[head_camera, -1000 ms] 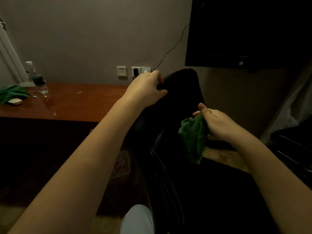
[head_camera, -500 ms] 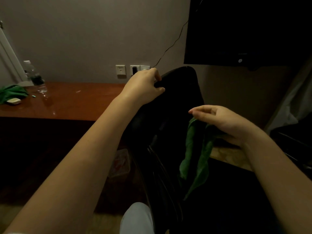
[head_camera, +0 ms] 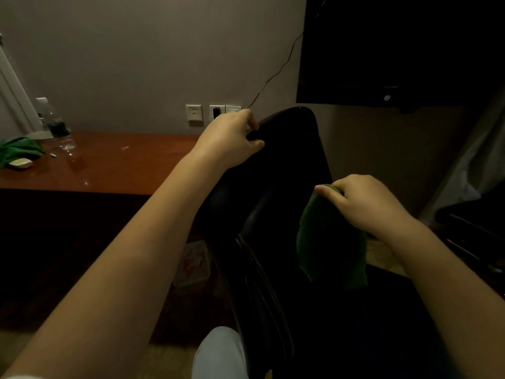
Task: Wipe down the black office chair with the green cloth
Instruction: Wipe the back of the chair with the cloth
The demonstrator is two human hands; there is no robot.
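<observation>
Quick count from me: two green cloths (head_camera: 328, 236) (head_camera: 19, 150), one black chair (head_camera: 289, 160), one desk (head_camera: 123, 170), one water bottle (head_camera: 53, 121), three wall plates (head_camera: 194, 115) (head_camera: 217, 112) (head_camera: 233, 108), one TV (head_camera: 404, 50), plus my two hands, left hand (head_camera: 232, 143) and right hand (head_camera: 366, 203).

- Dim, warm room light; the black chair (head_camera: 287, 165) sinks into shadow, detail lost.
- Pale glints on the polished desk (head_camera: 123, 168).
- Straight lines bow at the edges; everything slightly soft.

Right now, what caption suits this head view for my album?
Left hand grips the top edge of the black office chair; right hand holds the green cloth hanging beside its backrest.
</observation>
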